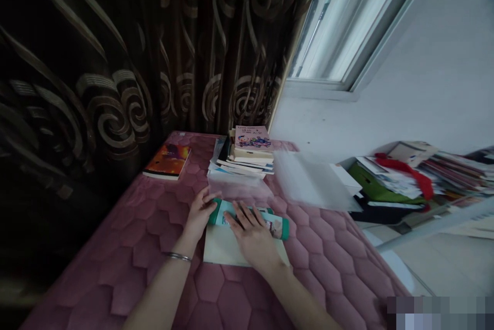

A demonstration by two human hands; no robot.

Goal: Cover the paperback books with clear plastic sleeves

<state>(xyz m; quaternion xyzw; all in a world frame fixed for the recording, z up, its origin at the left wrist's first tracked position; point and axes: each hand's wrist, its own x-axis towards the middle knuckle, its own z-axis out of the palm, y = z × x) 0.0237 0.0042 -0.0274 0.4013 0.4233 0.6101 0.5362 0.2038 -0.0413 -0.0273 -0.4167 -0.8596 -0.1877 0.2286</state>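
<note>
A green book (278, 225) lies on a pale cream sheet or cover (222, 247) on the pink quilted surface (146, 227). My left hand (199, 214) grips the book's left end, fingers curled around the edge. My right hand (250, 232) lies flat on top of the book, fingers stretched out and spread. A clear plastic cover (239, 188) lies just beyond the book, partly under the book stack.
A stack of books (247, 155) stands behind the hands, an orange book (168, 161) lies at the left by the dark patterned curtain (116, 62). A translucent sheet (309, 180) lies to the right. More books and papers (417, 175) pile up at the far right.
</note>
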